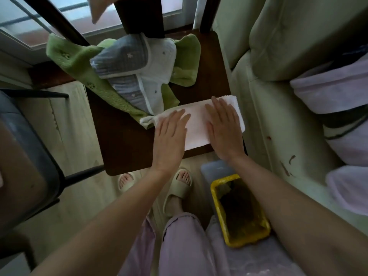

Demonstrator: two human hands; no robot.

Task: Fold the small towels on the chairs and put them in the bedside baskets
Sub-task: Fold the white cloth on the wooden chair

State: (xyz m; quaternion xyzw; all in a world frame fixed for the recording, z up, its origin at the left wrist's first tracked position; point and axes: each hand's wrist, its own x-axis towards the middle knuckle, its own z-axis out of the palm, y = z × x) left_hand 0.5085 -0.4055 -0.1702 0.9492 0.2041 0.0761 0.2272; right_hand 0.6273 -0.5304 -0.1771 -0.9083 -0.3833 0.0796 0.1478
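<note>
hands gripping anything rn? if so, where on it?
Nothing gripped. Left hand and right hand lie flat, fingers straight, pressing the top of the white towel on the chair seat.

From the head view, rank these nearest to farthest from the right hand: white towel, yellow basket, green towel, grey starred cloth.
1. White towel, under the right hand.
2. Yellow basket, on the floor below it.
3. Green towel and grey starred cloth, heaped together further up the chair: too close to call.
</note>
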